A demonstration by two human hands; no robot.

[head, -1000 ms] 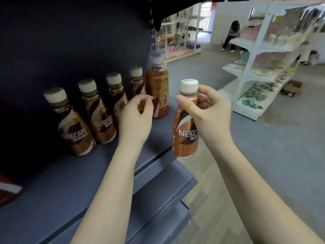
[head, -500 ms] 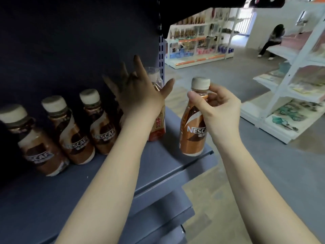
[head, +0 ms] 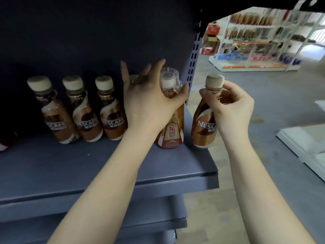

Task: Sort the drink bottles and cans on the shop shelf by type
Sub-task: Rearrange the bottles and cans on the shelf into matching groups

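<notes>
Here, the left hand grips the red-labelled tea bottle on the shelf, likely to clear it so the right hand, holding a Nescafé bottle, can extend the coffee row.

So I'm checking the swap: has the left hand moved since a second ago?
Yes. The left hand went from the Nescafe row rightward to the tea bottle.

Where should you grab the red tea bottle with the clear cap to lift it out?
Probably at the narrow neck just under the cap of the red tea bottle, coming from above and the front. It stands upright beside the coffee bottles, so its sides are crowded; the left hand already wraps there.
</notes>
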